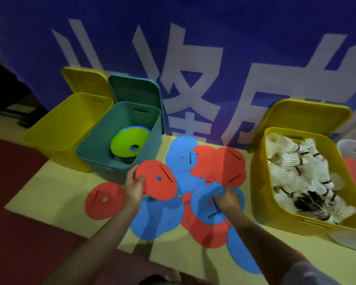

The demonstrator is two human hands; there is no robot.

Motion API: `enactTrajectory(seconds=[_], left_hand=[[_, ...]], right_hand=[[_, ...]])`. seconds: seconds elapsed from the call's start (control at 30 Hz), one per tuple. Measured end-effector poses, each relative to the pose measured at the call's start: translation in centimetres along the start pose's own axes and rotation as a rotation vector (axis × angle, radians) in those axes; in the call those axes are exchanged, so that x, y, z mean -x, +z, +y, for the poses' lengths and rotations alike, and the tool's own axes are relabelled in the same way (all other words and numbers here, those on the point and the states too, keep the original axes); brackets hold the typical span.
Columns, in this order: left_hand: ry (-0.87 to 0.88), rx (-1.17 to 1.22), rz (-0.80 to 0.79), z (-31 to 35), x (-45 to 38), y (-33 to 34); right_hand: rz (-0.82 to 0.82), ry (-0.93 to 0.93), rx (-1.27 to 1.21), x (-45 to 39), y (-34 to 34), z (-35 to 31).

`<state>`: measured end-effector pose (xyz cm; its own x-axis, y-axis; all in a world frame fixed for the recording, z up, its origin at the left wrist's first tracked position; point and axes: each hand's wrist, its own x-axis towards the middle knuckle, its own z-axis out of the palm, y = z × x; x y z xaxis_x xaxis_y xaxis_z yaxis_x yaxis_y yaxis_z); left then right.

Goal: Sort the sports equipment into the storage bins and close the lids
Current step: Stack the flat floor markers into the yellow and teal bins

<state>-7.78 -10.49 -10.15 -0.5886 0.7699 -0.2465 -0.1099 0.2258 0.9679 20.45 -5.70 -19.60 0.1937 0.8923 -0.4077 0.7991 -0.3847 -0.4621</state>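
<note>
Flat red and blue disc markers point(206, 167) lie overlapping on the yellow-green mat. My left hand point(133, 187) pinches the left rim of a red disc point(159, 179), lifted just in front of the teal bin point(103, 147). That bin holds a stack topped by a green disc point(125, 144). My right hand point(226, 199) grips a blue disc point(205, 206) lying on the pile. One red disc point(104, 200) lies alone at the left.
An empty yellow bin point(60, 128) stands left of the teal one, both lids propped open against the blue banner. At the right, a yellow bin point(261, 182) is full of white shuttlecocks point(300, 171), lid open. A white bin point(353, 153) sits beyond it.
</note>
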Motion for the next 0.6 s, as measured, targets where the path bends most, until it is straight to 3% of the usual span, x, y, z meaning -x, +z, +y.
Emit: enactTrajectory(seconds=[0.13,0.27,0.37,0.6], left_hand=[[-0.003,-0.104,-0.025,-1.2,0.2,-2.9],[0.06,-0.197,-0.039,-1.1,0.4,-3.7],[0.075,-0.206,-0.024,-0.8,1.0,-3.6],[0.2,-0.116,0.019,2.4,0.6,-2.5]], right_hand=[[0.078,0.046,0.227,0.6,3.3,0.5],[0.09,0.107,0.101,-0.5,2.8,0.6],[0.014,-0.053,0.026,-1.0,1.0,1.2],[0.104,-0.431,-0.192,2.3,-2.5,-2.4]])
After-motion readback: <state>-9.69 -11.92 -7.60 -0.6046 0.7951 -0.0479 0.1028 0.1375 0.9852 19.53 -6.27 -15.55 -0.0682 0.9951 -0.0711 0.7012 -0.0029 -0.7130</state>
